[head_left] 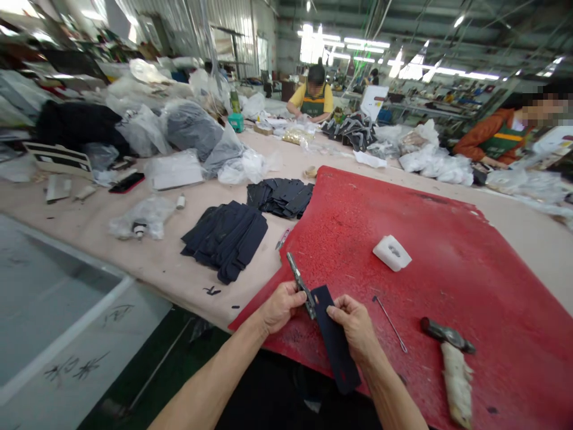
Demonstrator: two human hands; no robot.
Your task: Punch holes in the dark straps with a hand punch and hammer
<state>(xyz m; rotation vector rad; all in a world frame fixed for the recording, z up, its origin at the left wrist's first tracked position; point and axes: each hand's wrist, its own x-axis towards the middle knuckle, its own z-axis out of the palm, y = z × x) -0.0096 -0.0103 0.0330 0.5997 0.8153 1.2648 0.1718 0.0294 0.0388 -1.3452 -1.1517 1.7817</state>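
Note:
My left hand pinches a long, narrow metal punch, which slants over the near edge of the red mat. Between the thumb and fingers of my right hand is a dark navy fabric strip with a small slot near its top end. The punch's lower end is right beside the strip's top left edge; whether they touch I cannot tell. To the right on the mat lie a thin metal hook tool and a hammer with a wrapped handle. A white block sits farther back.
Two piles of dark pieces, a nearer one and a farther one, lie left of the red mat. A small cutter is by the mat's edge. Plastic bags crowd the back left. Two people sit across the table.

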